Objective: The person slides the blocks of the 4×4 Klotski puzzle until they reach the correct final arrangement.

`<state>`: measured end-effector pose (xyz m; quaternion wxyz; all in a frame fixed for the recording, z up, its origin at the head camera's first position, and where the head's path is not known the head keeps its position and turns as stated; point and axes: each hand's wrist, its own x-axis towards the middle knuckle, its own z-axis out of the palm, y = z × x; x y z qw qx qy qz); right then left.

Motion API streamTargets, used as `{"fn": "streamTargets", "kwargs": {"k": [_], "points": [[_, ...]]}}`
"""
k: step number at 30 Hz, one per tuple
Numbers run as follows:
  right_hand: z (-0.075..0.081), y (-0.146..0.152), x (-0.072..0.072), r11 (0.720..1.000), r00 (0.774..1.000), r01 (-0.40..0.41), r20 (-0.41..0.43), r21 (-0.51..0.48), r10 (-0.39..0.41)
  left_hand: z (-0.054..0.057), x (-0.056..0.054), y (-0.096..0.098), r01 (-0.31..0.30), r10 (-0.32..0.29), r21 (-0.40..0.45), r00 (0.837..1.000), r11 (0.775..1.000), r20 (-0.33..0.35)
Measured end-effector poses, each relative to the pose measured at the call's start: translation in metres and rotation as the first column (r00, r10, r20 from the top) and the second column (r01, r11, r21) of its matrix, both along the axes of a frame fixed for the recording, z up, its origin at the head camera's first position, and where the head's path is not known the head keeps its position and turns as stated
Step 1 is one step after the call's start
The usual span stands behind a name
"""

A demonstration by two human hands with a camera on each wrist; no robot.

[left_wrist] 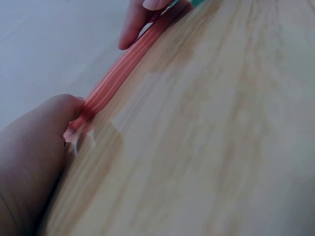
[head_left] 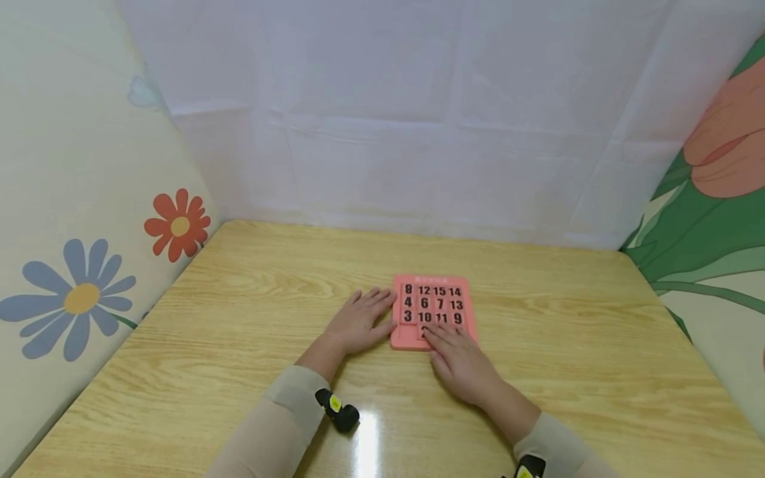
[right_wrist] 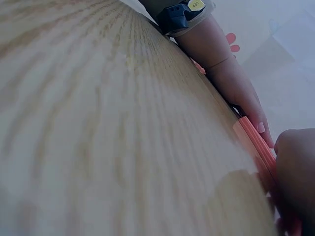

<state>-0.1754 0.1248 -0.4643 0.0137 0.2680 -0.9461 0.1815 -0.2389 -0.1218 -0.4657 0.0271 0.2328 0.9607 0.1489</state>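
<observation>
A pink sliding number puzzle (head_left: pixel 431 279) with black-numbered tiles lies flat on the wooden table. Its bottom left slot (head_left: pixel 408 332) holds no tile. My left hand (head_left: pixel 358 322) lies along the puzzle's left side, fingers extended, with the thumb touching its edge; the left wrist view shows this thumb (left_wrist: pixel 61 110) against the pink side. Over the bottom row stretches my right hand (head_left: pixel 465 366), fingertips resting on the tiles there. Those fingers hide most of the bottom row. From the right wrist, the puzzle's ridged side (right_wrist: pixel 253 137) is partly covered by my right hand (right_wrist: pixel 300 172).
The wood-grain table (head_left: pixel 269 279) extends around the puzzle on all sides. A white cloth (head_left: pixel 370 133) hangs behind it. Flower-printed panels stand at the left (head_left: pixel 78 166) and right (head_left: pixel 717 232). Black wrist cameras (head_left: pixel 340 415) sit on both sleeves.
</observation>
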Motion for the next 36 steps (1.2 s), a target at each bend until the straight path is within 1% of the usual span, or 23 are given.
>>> {"fn": "streamTargets", "kwargs": {"k": [9, 14, 24, 36], "points": [[-0.001, 0.004, 0.0, 1.0, 1.0, -0.016, -0.012, 0.004, 0.017, 0.001, 0.001, -0.002, 0.008, -0.008, 0.017, 1.0, 1.0, -0.007], [-0.001, 0.002, 0.001, 1.0, 0.999, -0.021, -0.032, 0.004, 0.021, 0.001, 0.0, -0.001, 0.01, -0.009, 0.016, 1.0, 1.0, -0.019], [-0.002, -0.006, 0.003, 1.0, 0.999, -0.025, -0.046, 0.011, 0.026, 0.003, 0.002, 0.0, 0.007, -0.007, 0.014, 1.0, 1.0, -0.007], [-0.001, -0.015, 0.001, 0.999, 0.999, -0.046, -0.014, 0.013, 0.046, 0.004, 0.002, 0.001, 0.003, -0.003, 0.012, 1.0, 1.0, -0.005]]}}
